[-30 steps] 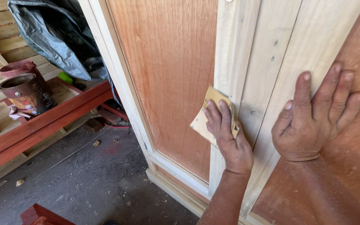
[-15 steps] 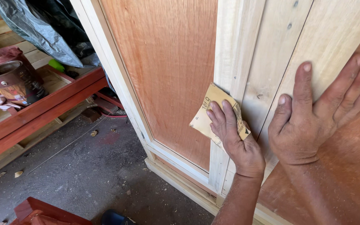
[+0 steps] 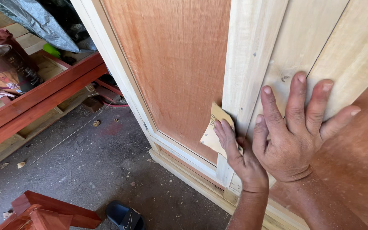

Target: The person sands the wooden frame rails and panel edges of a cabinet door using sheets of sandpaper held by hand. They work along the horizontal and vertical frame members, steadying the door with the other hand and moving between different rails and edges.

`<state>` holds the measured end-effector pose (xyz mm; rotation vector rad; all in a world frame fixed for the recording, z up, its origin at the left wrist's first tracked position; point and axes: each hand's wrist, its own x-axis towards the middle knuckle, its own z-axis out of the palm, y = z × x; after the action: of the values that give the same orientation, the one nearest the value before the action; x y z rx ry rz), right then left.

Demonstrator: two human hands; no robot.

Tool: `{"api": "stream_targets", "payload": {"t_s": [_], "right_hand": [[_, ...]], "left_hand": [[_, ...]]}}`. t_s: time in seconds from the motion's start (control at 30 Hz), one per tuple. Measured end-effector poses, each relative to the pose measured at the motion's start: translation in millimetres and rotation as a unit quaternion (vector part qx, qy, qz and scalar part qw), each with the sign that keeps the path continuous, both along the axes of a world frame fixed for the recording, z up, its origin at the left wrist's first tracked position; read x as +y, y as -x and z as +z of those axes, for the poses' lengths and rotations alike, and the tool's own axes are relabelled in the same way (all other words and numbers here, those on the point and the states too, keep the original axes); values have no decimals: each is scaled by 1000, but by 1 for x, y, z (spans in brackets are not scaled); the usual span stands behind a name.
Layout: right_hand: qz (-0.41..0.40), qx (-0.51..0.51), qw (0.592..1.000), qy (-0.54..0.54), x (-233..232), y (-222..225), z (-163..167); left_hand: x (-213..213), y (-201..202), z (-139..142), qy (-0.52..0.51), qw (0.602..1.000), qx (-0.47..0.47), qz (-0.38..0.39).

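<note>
— Where was the sandpaper (image 3: 213, 131) just then?

— Under my left hand (image 3: 240, 158). I had its fingers (image 3: 225, 137) laid flat and close together on the tan sheet, pressing it against the reddish panel (image 3: 175, 64) of the door, right where the panel met the pale upright rail (image 3: 252, 55). The sheet sat low on that panel, a little above the bottom moulding (image 3: 179, 155), with its upper corner sticking out past my fingertips.

— And your other hand?

— My right hand (image 3: 294, 140) was just beside the left one, on the far side of that same rail. It held nothing; the fingers were spread wide and the palm lay flat on the pale boards (image 3: 320, 38) of the door. The two hands were almost touching at the thumbs, though I couldn't tell whether they really met.

— What else lay near the door?

— Left of the door there was a red wooden rack (image 3: 43, 98) with a dented metal can (image 3: 5, 68) on it and a grey plastic sheet (image 3: 35, 21) behind. Below the door, on the grey concrete floor (image 3: 86, 170), a dark sandal (image 3: 124, 215) lay beside a piece of red timber (image 3: 52, 213)
</note>
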<state>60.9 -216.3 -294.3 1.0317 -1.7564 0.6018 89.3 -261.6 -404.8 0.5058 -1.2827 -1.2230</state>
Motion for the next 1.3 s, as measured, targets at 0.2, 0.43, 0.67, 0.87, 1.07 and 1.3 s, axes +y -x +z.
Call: {"api": "stream_targets", "payload": {"t_s": [0.2,0.43,0.67,0.87,1.07,1.3], "right_hand": [[-61,142,985,-79,-14,-3,-10],[-49,133,987,-70,-8,-6,-15],[-78,159,982,-72,-9,-10,-6],[-70,163,982,-72,-9,-9,0],[-46,150,985,-72,-4,-1,-15],[124,3,991,-42,20,-33,-38]], "left_hand": [[-25,-19,-79,-502,852,114,-93],[-6,-7,-65,-411,905,81,-70],[-4,-21,-63,-533,836,110,-68],[22,-18,-30,-616,781,70,-68],[38,-19,-42,-156,985,68,15],[10,-35,-35,-136,989,53,10]]}}
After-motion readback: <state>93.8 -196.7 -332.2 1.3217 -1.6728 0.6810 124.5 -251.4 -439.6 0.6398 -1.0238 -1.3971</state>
